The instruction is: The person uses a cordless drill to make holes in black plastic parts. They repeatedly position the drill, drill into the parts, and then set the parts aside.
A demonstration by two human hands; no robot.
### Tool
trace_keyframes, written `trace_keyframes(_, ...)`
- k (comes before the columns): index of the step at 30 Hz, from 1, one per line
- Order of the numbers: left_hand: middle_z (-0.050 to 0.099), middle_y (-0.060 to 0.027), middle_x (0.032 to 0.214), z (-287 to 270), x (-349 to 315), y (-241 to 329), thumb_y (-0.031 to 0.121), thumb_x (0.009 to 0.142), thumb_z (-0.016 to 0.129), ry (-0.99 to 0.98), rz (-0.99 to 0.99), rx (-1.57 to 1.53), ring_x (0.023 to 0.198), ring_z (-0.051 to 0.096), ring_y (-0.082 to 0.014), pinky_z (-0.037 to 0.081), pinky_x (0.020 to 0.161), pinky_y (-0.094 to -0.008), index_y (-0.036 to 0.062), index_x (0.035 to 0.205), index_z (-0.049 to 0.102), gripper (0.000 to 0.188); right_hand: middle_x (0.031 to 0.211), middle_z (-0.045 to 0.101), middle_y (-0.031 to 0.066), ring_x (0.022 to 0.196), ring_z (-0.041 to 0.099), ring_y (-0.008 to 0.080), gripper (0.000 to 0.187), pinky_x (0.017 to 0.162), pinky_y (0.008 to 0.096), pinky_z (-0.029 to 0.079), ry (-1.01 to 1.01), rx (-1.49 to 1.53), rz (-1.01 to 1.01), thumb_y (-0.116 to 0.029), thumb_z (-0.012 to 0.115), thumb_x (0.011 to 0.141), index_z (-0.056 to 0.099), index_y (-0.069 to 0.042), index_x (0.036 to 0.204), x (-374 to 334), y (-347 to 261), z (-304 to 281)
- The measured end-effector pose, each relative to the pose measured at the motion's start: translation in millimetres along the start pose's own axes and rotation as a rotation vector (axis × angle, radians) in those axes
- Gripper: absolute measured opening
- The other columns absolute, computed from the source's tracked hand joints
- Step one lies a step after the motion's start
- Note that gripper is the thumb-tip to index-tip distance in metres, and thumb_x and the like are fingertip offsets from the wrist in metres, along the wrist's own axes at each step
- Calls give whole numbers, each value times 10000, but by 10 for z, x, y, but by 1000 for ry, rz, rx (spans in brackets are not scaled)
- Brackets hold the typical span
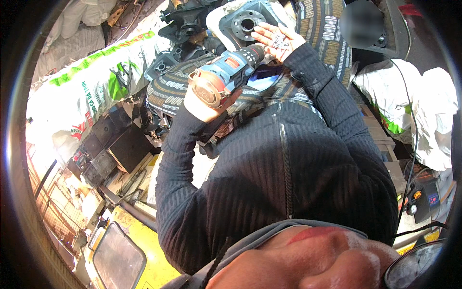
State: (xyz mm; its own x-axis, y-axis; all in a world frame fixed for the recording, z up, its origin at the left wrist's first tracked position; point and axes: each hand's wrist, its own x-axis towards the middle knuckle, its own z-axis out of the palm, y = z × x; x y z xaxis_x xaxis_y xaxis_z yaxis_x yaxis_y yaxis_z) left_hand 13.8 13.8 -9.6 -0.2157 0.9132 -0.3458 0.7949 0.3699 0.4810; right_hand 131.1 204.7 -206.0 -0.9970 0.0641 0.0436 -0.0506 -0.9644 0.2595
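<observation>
A blue-grey and black cordless drill (226,77) is gripped by my left hand (206,110), closed around its rear. Its chuck points up and right, close to my right palm. My right hand (278,41) is turned palm up with its fingers stretched out. Several small silvery screws (279,41) lie in that palm. Just beyond the hands is a grey moulded part (236,21) with a round, holed flange, resting on something white. A shiny dark blue object (263,78) lies below the chuck, partly hidden. My patterned trouser legs (168,85) flank the work.
Dark moulded parts (185,24) are heaped beyond the drill. A large printed white sack (91,91) lies at left, and white bags (387,91) stand at right. A cable (413,125) hangs beside a black device (426,197) with a lit display. Something yellow (154,255) stands at lower left.
</observation>
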Motion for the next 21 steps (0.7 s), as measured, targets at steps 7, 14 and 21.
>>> trace_keyframes(7,568,-133,1068,34,36,34,246,709,710,47,-49,-123,942,570,-273,433,830,-367,28,1146,465,547,1287,418,208,1195,415,333,482,960,425,382,108,-60,-12,-296,227,953,358,51,1260,51,30,5)
trace_keyframes(14,616,-104,955,-136,16,23,203,716,703,34,-83,-186,875,597,-260,462,770,-359,31,1050,550,405,1066,557,182,958,583,277,453,772,390,510,306,-197,35,-329,355,937,458,45,1169,20,39,-61)
trace_keyframes(21,616,-95,938,-228,-28,61,192,714,711,34,-141,-220,841,600,-254,468,739,-352,47,1033,560,382,738,593,38,584,579,97,274,493,227,516,547,-339,81,-274,559,868,583,-13,949,10,189,89)
